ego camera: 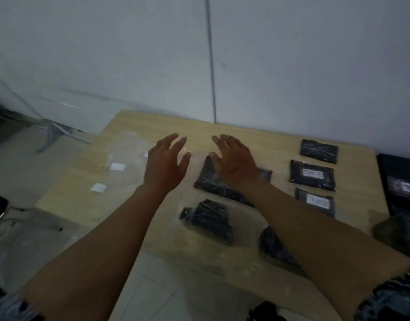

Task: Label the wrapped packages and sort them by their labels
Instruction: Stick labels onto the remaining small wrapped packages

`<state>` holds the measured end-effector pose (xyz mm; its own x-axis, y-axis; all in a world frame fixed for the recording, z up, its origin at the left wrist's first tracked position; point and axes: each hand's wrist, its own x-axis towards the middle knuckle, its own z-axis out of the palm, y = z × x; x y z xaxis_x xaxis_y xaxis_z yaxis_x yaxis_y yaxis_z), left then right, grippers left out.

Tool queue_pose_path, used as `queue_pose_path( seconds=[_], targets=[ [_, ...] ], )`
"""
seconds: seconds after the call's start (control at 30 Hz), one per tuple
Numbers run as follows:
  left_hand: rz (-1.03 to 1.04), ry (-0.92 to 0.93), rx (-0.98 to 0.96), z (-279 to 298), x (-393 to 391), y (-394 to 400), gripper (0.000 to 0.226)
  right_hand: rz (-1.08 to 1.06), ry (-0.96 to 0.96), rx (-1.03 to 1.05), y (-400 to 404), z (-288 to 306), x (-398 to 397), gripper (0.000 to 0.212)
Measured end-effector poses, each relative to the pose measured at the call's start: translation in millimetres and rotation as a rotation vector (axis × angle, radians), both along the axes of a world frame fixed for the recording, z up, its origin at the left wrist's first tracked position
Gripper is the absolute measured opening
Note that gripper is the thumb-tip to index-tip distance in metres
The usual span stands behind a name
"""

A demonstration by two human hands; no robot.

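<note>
Six black wrapped packages [211,179] lie on the right half of the bench [134,126]; two carry white labels [313,174]. Three loose label slips [117,166] lie left. The left hand [165,166] and right hand [234,161] hover, fingers spread, each grip empty, forearms extended.

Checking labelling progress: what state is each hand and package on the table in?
left hand: open, empty, above the table
right hand: open, empty, above the big package
big package: wrapped, no label showing
far package: wrapped, no label showing
second package: labelled
third package: labelled
near package: wrapped, no label showing
loose labels: lying unused on the table
</note>
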<state>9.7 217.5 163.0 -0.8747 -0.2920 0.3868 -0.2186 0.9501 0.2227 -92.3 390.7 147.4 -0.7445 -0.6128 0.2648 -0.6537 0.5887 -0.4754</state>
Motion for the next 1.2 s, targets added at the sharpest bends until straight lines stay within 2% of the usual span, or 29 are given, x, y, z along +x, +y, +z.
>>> queue_pose_path(
  seconds=[0.2, 0.47, 0.93, 1.2],
  targets=[
    [0.061, 0.046, 0.007, 8.4, 71.6, -67.7, 0.043, 0.051, 0.012, 0.018, -63.9, 9.0, 63.9, 0.049],
    [0.056, 0.034, 0.032, -0.8, 115.1, -137.4, 0.042, 0.044, -0.001, 0.067, -134.4, 7.7, 102.1, 0.050],
    [-0.024, -0.133, 0.113, -54.7, 52.9, -245.5, 0.043, -0.033, -0.150, 0.175, -245.8, -46.8, 54.4, 0.051],
    [-0.161, -0.282, 0.159, -106.2, 3.1, -286.6, 0.047, -0.119, -0.234, 0.224, -275.9, -98.8, 32.6, 0.055]
  ],
)
